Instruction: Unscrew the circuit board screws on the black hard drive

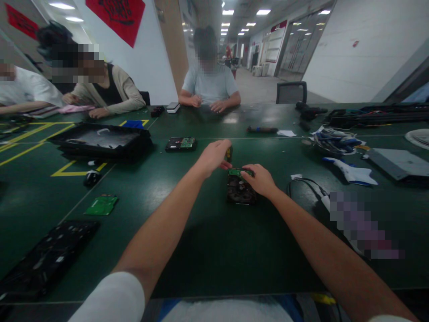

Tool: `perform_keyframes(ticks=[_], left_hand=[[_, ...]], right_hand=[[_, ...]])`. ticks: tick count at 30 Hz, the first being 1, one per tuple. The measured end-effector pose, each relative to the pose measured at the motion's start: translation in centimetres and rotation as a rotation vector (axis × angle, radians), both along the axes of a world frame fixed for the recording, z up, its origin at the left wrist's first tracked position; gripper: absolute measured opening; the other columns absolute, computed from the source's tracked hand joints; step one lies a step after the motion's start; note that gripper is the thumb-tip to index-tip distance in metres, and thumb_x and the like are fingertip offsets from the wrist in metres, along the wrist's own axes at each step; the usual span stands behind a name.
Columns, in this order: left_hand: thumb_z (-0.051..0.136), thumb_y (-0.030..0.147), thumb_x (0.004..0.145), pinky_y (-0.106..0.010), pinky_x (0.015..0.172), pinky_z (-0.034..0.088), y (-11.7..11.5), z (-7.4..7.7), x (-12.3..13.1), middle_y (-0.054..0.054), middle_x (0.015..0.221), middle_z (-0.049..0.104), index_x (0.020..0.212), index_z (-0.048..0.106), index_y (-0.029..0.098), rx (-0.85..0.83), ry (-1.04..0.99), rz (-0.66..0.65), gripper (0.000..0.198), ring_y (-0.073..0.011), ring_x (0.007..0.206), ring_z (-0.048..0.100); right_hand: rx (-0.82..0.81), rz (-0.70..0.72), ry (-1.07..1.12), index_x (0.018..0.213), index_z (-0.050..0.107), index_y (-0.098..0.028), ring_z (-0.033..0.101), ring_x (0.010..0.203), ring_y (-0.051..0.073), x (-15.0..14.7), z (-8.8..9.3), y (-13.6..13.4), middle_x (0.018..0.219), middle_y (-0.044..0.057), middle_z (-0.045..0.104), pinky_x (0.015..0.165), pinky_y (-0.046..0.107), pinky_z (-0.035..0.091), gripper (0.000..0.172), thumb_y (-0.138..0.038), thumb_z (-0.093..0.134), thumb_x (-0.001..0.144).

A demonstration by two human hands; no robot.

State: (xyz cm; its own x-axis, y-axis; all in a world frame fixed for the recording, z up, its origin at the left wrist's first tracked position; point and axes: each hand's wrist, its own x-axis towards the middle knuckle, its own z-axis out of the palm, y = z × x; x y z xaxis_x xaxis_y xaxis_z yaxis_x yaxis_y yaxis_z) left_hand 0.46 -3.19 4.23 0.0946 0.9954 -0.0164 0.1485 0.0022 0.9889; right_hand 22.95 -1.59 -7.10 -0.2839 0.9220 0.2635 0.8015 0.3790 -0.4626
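In the middle of the green table lies a hard drive point(240, 191), a dark metal case with a green circuit board point(234, 171) at its far end. My right hand point(260, 180) grips its far right corner, thumb resting by the board. My left hand point(214, 158) is closed round a short screwdriver point(229, 153) with a black and yellow handle, held roughly upright over the drive's far left corner. Its tip is hidden, so I cannot tell whether it touches a screw. Beyond my left arm sits another hard drive point(181, 143) with its board showing.
On the left are a black tray point(100, 138), a computer mouse point(91, 178), a loose green board point(101, 205) and a black panel point(50, 255). To the right lie a cable point(303, 181), a glove point(351, 171) and a grey metal box point(398, 163). People sit across the table.
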Motion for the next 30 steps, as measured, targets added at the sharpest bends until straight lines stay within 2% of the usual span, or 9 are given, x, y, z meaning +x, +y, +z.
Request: perform_keyframes(ticks=[8,15,19,24,30], left_hand=[[0.055,0.053,0.096,-0.028,0.050,0.056,0.05,-0.30,0.02,-0.008,0.100,0.066,0.099,0.060,0.021,0.034,0.078,-0.006,0.032,-0.0199,0.059,0.074],[0.054,0.047,0.095,-0.030,0.057,0.059,0.06,-0.11,-0.06,-0.013,0.102,0.073,0.095,0.061,0.018,-0.028,-0.075,0.009,0.030,-0.0213,0.064,0.076],[0.057,0.045,0.093,-0.030,0.062,0.060,-0.16,0.24,-0.03,-0.014,0.101,0.076,0.099,0.062,0.018,-0.075,-0.142,-0.001,0.028,-0.0208,0.067,0.076],[0.059,0.044,0.091,-0.030,0.061,0.059,-0.50,0.52,0.15,-0.013,0.104,0.071,0.100,0.062,0.017,-0.143,-0.170,-0.055,0.029,-0.0207,0.068,0.076],[0.060,0.046,0.092,-0.033,0.065,0.062,-0.37,0.11,0.26,-0.012,0.108,0.063,0.104,0.060,0.017,-0.154,-0.215,-0.048,0.031,-0.0225,0.070,0.078]], right_hand=[[0.007,0.000,-0.003,0.130,0.075,-0.024,0.068,0.116,0.027,-0.02,-0.04,0.05,0.125,0.011,0.074,0.100,0.039,0.051,0.034,-0.044,0.059,0.107],[0.002,-0.001,0.000,0.130,0.075,-0.022,0.068,0.113,0.027,0.00,-0.03,0.09,0.126,0.012,0.074,0.098,0.040,0.051,0.036,-0.045,0.059,0.107],[0.004,0.004,-0.004,0.129,0.075,-0.024,0.068,0.114,0.027,-0.04,0.02,0.08,0.124,0.011,0.075,0.099,0.040,0.051,0.035,-0.044,0.059,0.107],[0.015,0.009,-0.011,0.129,0.075,-0.024,0.068,0.116,0.027,-0.01,-0.03,0.09,0.126,0.011,0.075,0.101,0.039,0.050,0.034,-0.045,0.059,0.107],[0.016,0.008,-0.012,0.130,0.075,-0.024,0.068,0.117,0.027,-0.05,-0.06,0.03,0.126,0.011,0.075,0.100,0.039,0.050,0.034,-0.044,0.059,0.107]])
